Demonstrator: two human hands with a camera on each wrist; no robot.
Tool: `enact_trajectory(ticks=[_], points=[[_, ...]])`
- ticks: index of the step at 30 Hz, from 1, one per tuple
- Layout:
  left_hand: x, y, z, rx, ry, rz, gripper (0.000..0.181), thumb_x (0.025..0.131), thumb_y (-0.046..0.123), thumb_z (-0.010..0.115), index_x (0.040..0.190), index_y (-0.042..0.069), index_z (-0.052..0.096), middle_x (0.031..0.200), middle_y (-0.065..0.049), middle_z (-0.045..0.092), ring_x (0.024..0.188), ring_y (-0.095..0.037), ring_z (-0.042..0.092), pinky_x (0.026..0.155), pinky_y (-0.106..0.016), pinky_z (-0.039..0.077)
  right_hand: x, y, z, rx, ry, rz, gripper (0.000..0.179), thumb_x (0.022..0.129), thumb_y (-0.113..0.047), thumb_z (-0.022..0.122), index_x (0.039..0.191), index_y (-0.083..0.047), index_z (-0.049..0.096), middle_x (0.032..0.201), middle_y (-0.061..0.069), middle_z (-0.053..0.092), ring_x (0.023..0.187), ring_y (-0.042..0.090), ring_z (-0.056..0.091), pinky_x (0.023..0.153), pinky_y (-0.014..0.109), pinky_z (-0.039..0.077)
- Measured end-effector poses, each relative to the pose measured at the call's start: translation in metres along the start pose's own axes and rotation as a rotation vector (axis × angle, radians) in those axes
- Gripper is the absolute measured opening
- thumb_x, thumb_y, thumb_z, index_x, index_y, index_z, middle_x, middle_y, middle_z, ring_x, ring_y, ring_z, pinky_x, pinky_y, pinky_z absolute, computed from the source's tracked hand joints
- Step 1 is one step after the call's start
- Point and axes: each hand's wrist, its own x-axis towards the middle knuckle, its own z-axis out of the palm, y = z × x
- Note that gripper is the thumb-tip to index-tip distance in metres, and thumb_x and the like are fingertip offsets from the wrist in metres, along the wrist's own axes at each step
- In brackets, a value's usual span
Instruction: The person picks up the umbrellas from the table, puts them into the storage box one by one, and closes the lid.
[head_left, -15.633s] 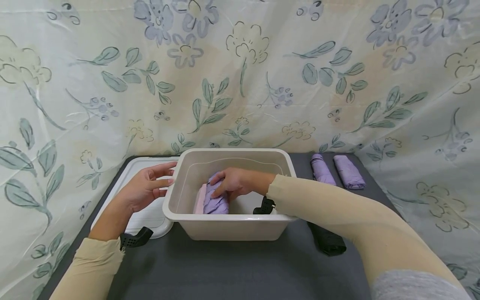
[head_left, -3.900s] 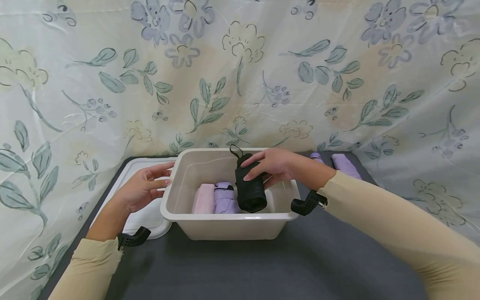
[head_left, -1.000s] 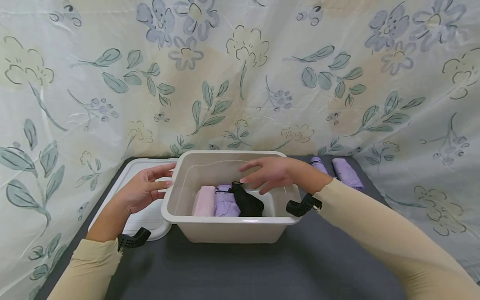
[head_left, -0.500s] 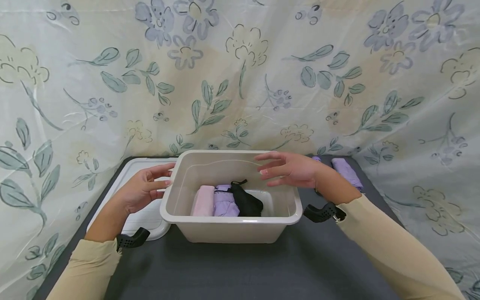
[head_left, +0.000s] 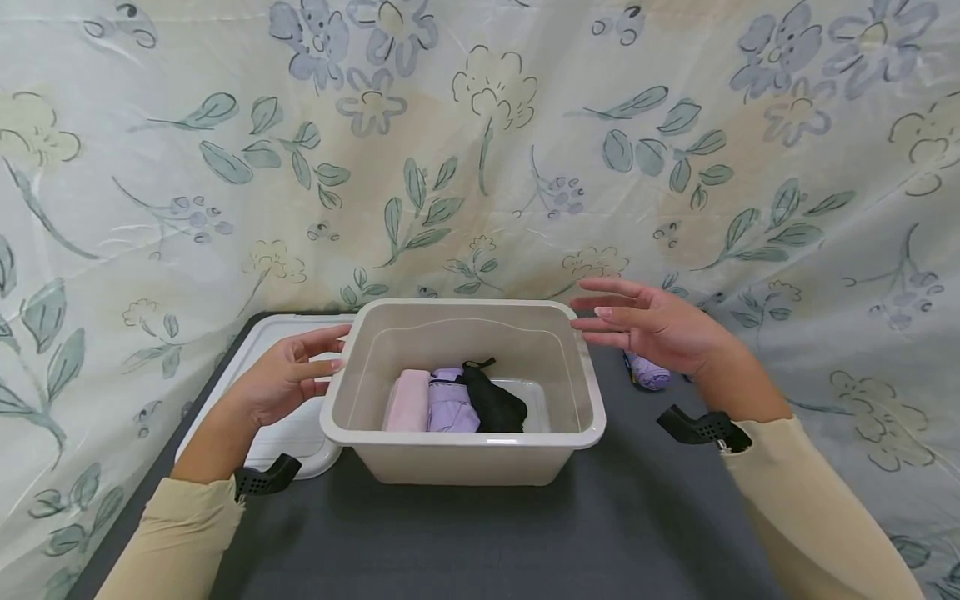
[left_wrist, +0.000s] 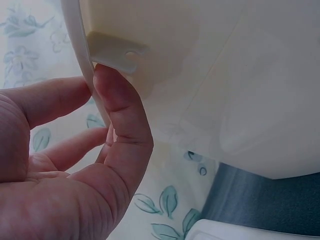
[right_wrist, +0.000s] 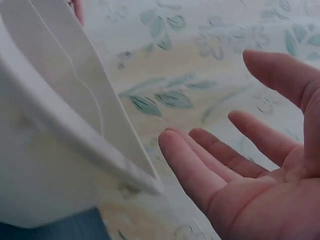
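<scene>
A beige plastic bin (head_left: 461, 460) stands at mid-table. My left hand (head_left: 288, 375) pinches its left rim, thumb against the outside under the lip in the left wrist view. Inside the bin, a pink folded bundle (head_left: 408, 400) lies at left, a purple folding umbrella (head_left: 452, 404) with a dark strap beside it, then a black folding umbrella (head_left: 495, 402) tilted against the purple one. My right hand (head_left: 652, 325) hovers just past the bin's right rim, fingers spread and holding nothing. Below it, partly hidden, a purple rolled umbrella (head_left: 647, 372) lies on the table.
A white lid (head_left: 288, 446) lies on the dark grey table (head_left: 480, 542) left of the bin, partly under my left hand. A floral curtain (head_left: 480, 150) hangs close behind the table. Bare bin floor (head_left: 532, 400) shows right of the black umbrella.
Earlier my right hand held the black umbrella over the bin; it now lies inside, let go. That hand has since moved right, out past the rim. My left hand has stayed put.
</scene>
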Motion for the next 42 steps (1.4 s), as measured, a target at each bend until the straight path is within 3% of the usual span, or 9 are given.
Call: enact_trajectory(ticks=[8, 16, 22, 26, 29, 31, 36, 38, 42], points=[[0.0, 0.0, 0.0, -0.025, -0.01, 0.008, 0.059, 0.101, 0.005, 0.062, 0.156, 0.003, 0.04, 0.118, -0.002, 0.062, 0.101, -0.012, 0.069, 0.086, -0.032, 0.062, -0.016, 0.015, -0.042, -0.065, 0.021, -0.091, 0.049, 0.109, -0.007, 0.045, 0.156, -0.016, 0.041, 0.147, 0.003, 0.057, 0.128, 0.021, 0.064, 0.104, 0.033, 0.055], [0.0, -0.002, -0.001, -0.032, -0.013, 0.006, 0.06, 0.101, 0.003, 0.062, 0.156, 0.002, 0.039, 0.117, -0.002, 0.062, 0.099, -0.012, 0.069, 0.086, -0.032, 0.063, -0.024, 0.032, -0.091, -0.163, 0.279, -0.081, 0.042, 0.106, -0.014, 0.055, 0.148, -0.016, 0.054, 0.132, -0.006, 0.066, 0.117, 0.014, 0.07, 0.094, 0.03, 0.059], [0.0, -0.001, -0.001, -0.016, -0.003, 0.002, 0.06, 0.101, 0.005, 0.062, 0.156, 0.003, 0.039, 0.117, -0.001, 0.062, 0.099, -0.011, 0.069, 0.085, -0.032, 0.063, -0.036, 0.045, -0.13, -0.236, 0.398, -0.052, 0.05, 0.104, -0.022, 0.059, 0.151, -0.014, 0.045, 0.12, -0.019, 0.066, 0.11, 0.004, 0.069, 0.089, 0.022, 0.059], [0.0, -0.002, 0.0, -0.015, 0.007, -0.004, 0.061, 0.1, 0.006, 0.063, 0.156, 0.003, 0.039, 0.117, -0.001, 0.062, 0.1, -0.011, 0.069, 0.085, -0.032, 0.063, -0.038, 0.057, -0.148, -0.303, 0.471, -0.012, 0.067, 0.103, -0.031, 0.061, 0.159, -0.008, 0.032, 0.132, -0.008, 0.059, 0.106, -0.002, 0.067, 0.088, 0.02, 0.059], [0.0, -0.002, -0.001, -0.012, 0.013, -0.008, 0.061, 0.1, 0.007, 0.064, 0.156, 0.004, 0.039, 0.117, -0.001, 0.062, 0.1, -0.011, 0.069, 0.085, -0.032, 0.063, -0.036, 0.071, -0.161, -0.477, 0.566, 0.049, 0.076, 0.101, -0.044, 0.06, 0.16, -0.006, 0.031, 0.148, 0.009, 0.047, 0.104, -0.007, 0.063, 0.09, 0.02, 0.058], [0.001, -0.001, -0.001, -0.011, 0.012, -0.007, 0.061, 0.1, 0.006, 0.063, 0.156, 0.004, 0.039, 0.118, -0.001, 0.061, 0.1, -0.011, 0.069, 0.085, -0.032, 0.063, -0.037, 0.081, -0.17, -0.584, 0.626, 0.071, 0.077, 0.1, -0.049, 0.06, 0.158, -0.004, 0.036, 0.148, 0.012, 0.047, 0.102, -0.009, 0.062, 0.09, 0.02, 0.058], [0.002, 0.0, -0.002, -0.019, -0.005, -0.001, 0.059, 0.1, 0.006, 0.063, 0.155, 0.005, 0.042, 0.118, -0.002, 0.061, 0.101, -0.012, 0.069, 0.086, -0.032, 0.062, -0.04, 0.101, -0.186, -0.687, 0.76, 0.131, 0.08, 0.099, -0.058, 0.055, 0.155, -0.004, 0.041, 0.147, 0.018, 0.052, 0.114, 0.014, 0.065, 0.103, 0.039, 0.056], [0.003, 0.0, -0.002, -0.016, -0.008, -0.003, 0.059, 0.1, 0.006, 0.063, 0.155, 0.006, 0.042, 0.119, -0.002, 0.061, 0.101, -0.012, 0.069, 0.086, -0.031, 0.062, -0.041, 0.107, -0.19, -0.711, 0.819, 0.174, 0.08, 0.098, -0.061, 0.053, 0.154, -0.005, 0.043, 0.152, 0.022, 0.047, 0.118, 0.025, 0.063, 0.101, 0.043, 0.056], [0.004, 0.0, -0.004, -0.009, 0.001, -0.018, 0.06, 0.101, 0.006, 0.063, 0.156, 0.006, 0.041, 0.119, -0.002, 0.06, 0.101, -0.012, 0.069, 0.087, -0.032, 0.062, -0.041, 0.116, -0.198, -0.767, 0.917, 0.209, 0.072, 0.101, -0.057, 0.052, 0.149, -0.003, 0.05, 0.148, 0.022, 0.052, 0.12, 0.033, 0.06, 0.085, 0.03, 0.054]])
